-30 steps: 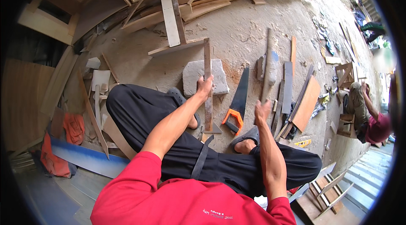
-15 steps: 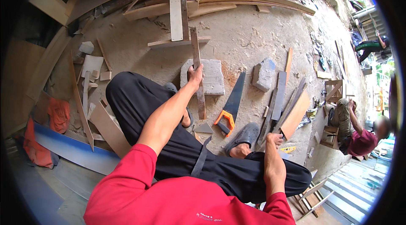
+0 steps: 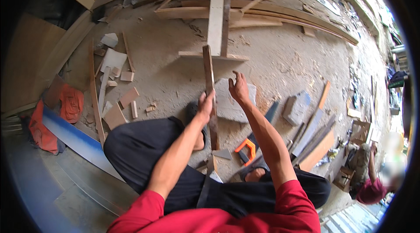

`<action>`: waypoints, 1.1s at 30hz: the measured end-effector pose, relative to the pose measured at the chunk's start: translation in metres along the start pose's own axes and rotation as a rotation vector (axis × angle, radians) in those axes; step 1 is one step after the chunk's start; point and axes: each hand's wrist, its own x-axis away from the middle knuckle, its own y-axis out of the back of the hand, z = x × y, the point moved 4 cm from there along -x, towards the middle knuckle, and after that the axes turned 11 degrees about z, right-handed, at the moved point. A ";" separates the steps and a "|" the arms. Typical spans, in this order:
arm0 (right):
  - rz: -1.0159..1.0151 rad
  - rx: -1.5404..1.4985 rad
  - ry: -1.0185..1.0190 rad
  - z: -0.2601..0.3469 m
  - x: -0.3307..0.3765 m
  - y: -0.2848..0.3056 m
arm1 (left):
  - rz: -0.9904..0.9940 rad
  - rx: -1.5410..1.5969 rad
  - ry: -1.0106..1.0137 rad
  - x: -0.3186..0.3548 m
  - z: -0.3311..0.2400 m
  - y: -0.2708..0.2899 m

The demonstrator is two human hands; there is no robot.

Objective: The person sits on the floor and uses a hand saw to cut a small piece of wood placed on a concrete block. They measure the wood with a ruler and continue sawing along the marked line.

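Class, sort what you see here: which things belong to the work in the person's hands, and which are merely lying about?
In hand:
- long narrow dark wooden strip, gripped by left hand
- right hand, open beside it
- flat grey stone slab behind it

Lying about:
- orange-handled handsaw
- pale offcuts
- orange cloth
- long planks

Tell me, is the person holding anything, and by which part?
The left hand grips a long, narrow, dark wooden strip around its middle, holding it upright. The right hand is open beside it, holding nothing.
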 end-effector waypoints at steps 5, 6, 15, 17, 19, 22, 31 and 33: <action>-0.119 -0.004 -0.048 -0.013 -0.117 -0.016 | -0.063 0.063 0.002 0.006 -0.002 -0.011; -0.073 -0.055 -0.128 -0.010 -0.133 -0.018 | -0.070 0.065 0.003 0.008 -0.004 -0.008; 0.401 -0.360 -0.250 -0.010 -0.146 -0.006 | -0.075 0.073 0.033 0.018 -0.009 -0.021; 0.455 -0.723 -0.228 0.002 -0.112 0.017 | -0.029 0.054 0.017 0.014 -0.006 -0.028; 0.489 -1.024 -0.235 0.031 -0.065 0.032 | -0.050 0.041 -0.067 0.010 -0.004 -0.025; 0.526 -1.072 -0.315 0.010 0.006 0.055 | 0.002 0.012 -0.108 0.004 0.003 -0.042; 0.457 -1.112 -0.437 0.026 0.194 0.098 | 0.162 -0.113 -0.050 0.033 -0.004 -0.106; 0.404 -1.133 -0.454 0.034 0.214 0.103 | 0.175 -0.173 -0.035 0.033 0.005 -0.119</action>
